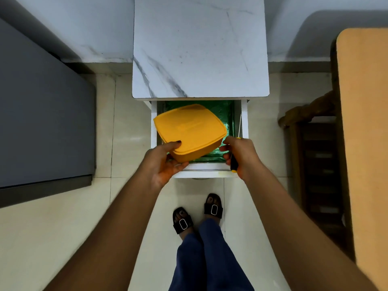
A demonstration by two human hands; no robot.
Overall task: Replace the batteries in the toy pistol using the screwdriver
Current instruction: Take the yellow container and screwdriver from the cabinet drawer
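A yellow lidded plastic box (190,127) hangs tilted over the open drawer (244,122) of a small white cabinet. My left hand (165,162) grips the box at its near left corner, thumb on the lid. My right hand (241,156) is closed around a screwdriver (233,164) with a black and yellow handle; its thin shaft points away along the drawer's right wall. My right fingertips are close to the box's right corner. No toy pistol or batteries are in sight.
The drawer is lined with green foil (222,110). The cabinet has a marble-patterned top (199,49). A dark grey cabinet (42,122) stands at left, an orange-topped surface (365,143) and dark wooden furniture (319,164) at right. My sandalled feet (197,215) stand on pale floor tiles.
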